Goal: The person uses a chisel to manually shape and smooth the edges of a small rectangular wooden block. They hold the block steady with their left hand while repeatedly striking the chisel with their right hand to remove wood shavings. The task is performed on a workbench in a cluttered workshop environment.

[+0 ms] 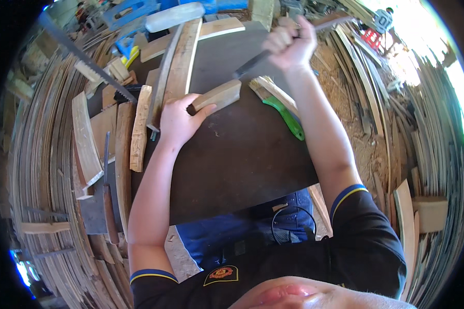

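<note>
My left hand (183, 116) is closed on a short wooden block (219, 95) held above the dark worktable (232, 165). My right hand (291, 44), raised at the upper right and slightly blurred, grips a long dark bar-like tool (250, 64), whose lower end reaches close to the block. A green-handled brush (288, 118) lies on the table beside a light wooden strip (276, 92), below my right hand. Just left of my left wrist are a metal straightedge (166, 72) and a rough narrow piece of wood (139, 129).
A hand saw (98, 69), curved boards (87, 136) and a wooden-handled tool (108, 211) crowd the left side. Stacked long slats (41, 154) line the left and right (438, 144). Blue plastic items (129, 13) and a board (221, 28) are at the back.
</note>
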The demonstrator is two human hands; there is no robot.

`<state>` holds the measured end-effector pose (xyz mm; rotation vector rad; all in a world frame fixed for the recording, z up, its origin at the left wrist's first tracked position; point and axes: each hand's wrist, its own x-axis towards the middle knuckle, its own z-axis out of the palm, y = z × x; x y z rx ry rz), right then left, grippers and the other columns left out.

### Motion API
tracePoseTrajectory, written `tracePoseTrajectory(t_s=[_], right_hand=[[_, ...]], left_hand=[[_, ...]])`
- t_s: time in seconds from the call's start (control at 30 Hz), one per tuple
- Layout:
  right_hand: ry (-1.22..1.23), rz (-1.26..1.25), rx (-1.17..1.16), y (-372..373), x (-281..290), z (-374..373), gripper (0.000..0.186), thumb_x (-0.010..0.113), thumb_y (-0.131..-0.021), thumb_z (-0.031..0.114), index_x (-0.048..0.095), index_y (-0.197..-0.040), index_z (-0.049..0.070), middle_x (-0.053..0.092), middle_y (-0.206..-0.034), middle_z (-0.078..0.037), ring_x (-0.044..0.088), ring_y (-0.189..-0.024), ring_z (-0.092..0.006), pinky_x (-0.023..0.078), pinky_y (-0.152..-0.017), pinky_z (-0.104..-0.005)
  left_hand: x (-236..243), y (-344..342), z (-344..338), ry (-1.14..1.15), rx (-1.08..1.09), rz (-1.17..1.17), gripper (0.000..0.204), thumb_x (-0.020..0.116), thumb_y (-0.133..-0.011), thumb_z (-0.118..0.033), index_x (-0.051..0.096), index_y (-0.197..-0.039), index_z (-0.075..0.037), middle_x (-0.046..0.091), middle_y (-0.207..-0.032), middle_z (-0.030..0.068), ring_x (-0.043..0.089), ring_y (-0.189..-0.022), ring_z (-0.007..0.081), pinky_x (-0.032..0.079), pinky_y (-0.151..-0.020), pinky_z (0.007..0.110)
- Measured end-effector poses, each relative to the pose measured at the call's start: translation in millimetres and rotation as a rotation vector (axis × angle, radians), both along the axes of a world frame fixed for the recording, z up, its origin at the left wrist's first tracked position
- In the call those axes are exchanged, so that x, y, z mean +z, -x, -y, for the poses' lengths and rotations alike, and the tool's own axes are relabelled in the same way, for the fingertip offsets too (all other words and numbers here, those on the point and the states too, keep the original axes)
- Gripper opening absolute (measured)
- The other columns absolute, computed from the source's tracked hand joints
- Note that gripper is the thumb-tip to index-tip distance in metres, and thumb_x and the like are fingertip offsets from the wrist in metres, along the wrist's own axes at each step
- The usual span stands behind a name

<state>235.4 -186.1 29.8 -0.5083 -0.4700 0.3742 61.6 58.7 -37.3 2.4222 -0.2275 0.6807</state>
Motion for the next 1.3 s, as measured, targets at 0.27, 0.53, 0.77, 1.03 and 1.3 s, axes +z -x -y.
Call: tracePoseTrajectory(t_s=[0.27,0.53,0.77,1.03,1.3], right_hand=[[-0.032,-0.096,0.065,10.6,-14.7,-23.9,0.035,0.052,-0.08,0.036,0.029,-0.06,0.018,0.015,-0.05,0.005,0.013,-0.046,-0.012,0.011,-0.044,-0.0291],[-0.236,-0.036,0.019,-9.6,-1.6,21.0,0.034,0.055,-0.079,0.028,0.03,-0.057,0.02,0.018,-0.049,0.007,0.016,-0.042,-0.0097,0.014,-0.04,-0.0267],[-0.062,-0.168,0.093,17.4,-22.4,-45.0,0.037,0.049,-0.079,0.03,0.021,-0.058,0.018,0.014,-0.053,0.004,0.012,-0.046,-0.0139,0.013,-0.045,-0.0308],[-0.245,-0.081,-0.072,-3.2,13.9,12.5,0.04,0.053,-0.082,0.023,0.025,-0.054,0.019,0.015,-0.046,0.005,0.014,-0.038,-0.0106,0.013,-0.036,-0.027],[-0.085,-0.156,0.097,19.8,-17.5,-36.7,0.037,0.052,-0.077,0.024,0.022,-0.056,0.018,0.016,-0.051,0.004,0.016,-0.044,-0.0118,0.016,-0.044,-0.0286]], left_hand=[[1.7,5.0,2.9,0.035,0.023,-0.125,0.04,0.078,-0.081,-0.043,0.073,-0.095,-0.005,0.07,-0.074,0.0145,0.07,-0.07,0.0296,0.053,-0.065,0.036],[2.8,2.7,10.7,0.032,0.05,-0.134,0.04,0.078,-0.081,-0.043,0.073,-0.094,-0.005,0.07,-0.073,0.0149,0.07,-0.07,0.0318,0.053,-0.064,0.038],[3.8,6.8,3.9,0.051,0.096,-0.128,0.039,0.078,-0.081,-0.042,0.072,-0.091,-0.005,0.068,-0.071,0.0157,0.069,-0.068,0.0321,0.052,-0.063,0.038],[1.6,3.3,4.6,0.03,0.037,-0.119,0.043,0.077,-0.081,-0.045,0.072,-0.093,-0.003,0.07,-0.073,0.0166,0.07,-0.07,0.0325,0.053,-0.066,0.038],[6.2,6.0,9.1,-0.031,0.102,-0.127,0.037,0.077,-0.082,-0.04,0.073,-0.092,-0.004,0.069,-0.071,0.0139,0.069,-0.066,0.0311,0.052,-0.063,0.037]])
